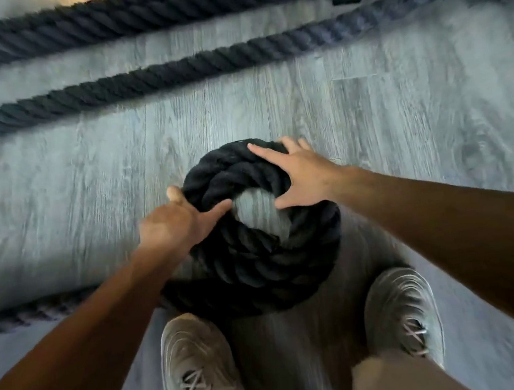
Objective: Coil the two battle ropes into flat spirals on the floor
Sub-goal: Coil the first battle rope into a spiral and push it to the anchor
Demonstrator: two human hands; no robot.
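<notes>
On the grey wood-grain floor [402, 133], two thick dark twisted rope runs [171, 73] lie uncoiled beyond your black rope coil [257, 268], which sits before your shoes. It looks heavy, stiff and grippy, so press its outer turns. Your left hand [175, 223] and right hand [301, 173], fingers spread, rest flat on opposite sides.

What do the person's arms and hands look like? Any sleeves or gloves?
No gloves, and no sleeves show. The left hand and right hand are bare, and so are both forearms. No watch, rings or bracelets show. The picture is a bit blurry.
</notes>
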